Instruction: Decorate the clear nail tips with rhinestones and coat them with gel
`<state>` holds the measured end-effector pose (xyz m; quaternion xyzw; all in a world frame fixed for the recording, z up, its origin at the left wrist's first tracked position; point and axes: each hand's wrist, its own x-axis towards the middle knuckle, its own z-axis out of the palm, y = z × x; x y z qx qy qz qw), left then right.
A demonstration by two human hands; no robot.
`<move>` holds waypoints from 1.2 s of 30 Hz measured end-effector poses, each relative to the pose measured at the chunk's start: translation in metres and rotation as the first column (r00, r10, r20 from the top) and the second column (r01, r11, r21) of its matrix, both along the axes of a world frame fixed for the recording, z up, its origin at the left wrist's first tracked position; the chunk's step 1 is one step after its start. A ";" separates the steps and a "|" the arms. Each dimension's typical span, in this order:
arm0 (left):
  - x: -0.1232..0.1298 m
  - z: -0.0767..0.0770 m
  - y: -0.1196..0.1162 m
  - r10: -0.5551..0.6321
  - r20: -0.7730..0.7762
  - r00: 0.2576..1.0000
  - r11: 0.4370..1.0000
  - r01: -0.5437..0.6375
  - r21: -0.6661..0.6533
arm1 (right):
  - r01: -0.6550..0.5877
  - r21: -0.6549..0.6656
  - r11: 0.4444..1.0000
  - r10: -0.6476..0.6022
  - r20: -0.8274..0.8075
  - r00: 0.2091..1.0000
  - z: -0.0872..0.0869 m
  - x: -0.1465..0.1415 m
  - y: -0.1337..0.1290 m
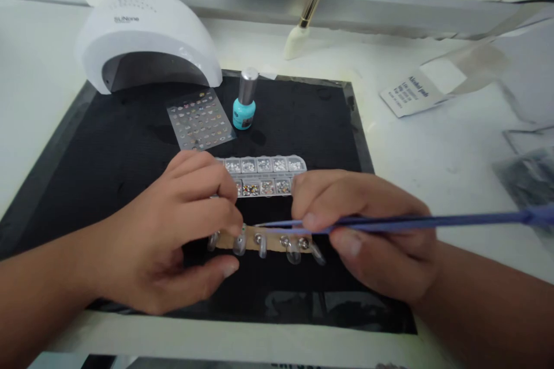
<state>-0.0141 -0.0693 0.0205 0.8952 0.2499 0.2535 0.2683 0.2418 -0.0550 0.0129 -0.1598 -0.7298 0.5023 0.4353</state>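
Observation:
Blue tweezers (389, 223) are pinched between the thumb and fingers of my right hand (367, 225), their tips pointing left over a tan strip (272, 243). Several clear nail tips (293, 252) stand on this strip in a row, on small round metal pieces. My left hand (177, 230) is at the strip's left end, thumb and index finger apart, with nothing visible between them. Its fingertips are close to one clear nail tip (239, 245). Behind the strip lies a compartment case of small gems (264, 165), partly covered by both hands.
A black mat (303, 121) lies under the work. On or beside it are a white nail lamp (151, 40), a sticker sheet (201, 121) and a turquoise polish bottle (244, 112). Farther back stand a cream bottle (296, 43) and an alcohol pads box (407, 95).

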 end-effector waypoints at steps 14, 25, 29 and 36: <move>0.000 0.002 -0.003 -0.027 -0.037 0.999 0.999 0.028 0.026 | 0.156 -0.364 0.918 -0.236 -0.185 0.954 -0.015 -0.007 0.015; 0.000 0.002 -0.003 -0.031 -0.046 0.998 0.999 0.032 0.019 | 0.160 -0.332 0.930 -0.228 -0.178 0.957 -0.016 -0.008 0.015; 0.000 0.002 -0.004 -0.029 -0.055 0.998 1.000 0.029 0.011 | 0.160 -0.358 0.920 -0.235 -0.177 0.956 -0.016 -0.009 0.014; -0.001 0.001 -0.003 -0.034 -0.051 0.998 0.999 0.034 0.010 | 0.175 -0.355 0.918 -0.242 -0.154 0.958 -0.016 -0.009 0.015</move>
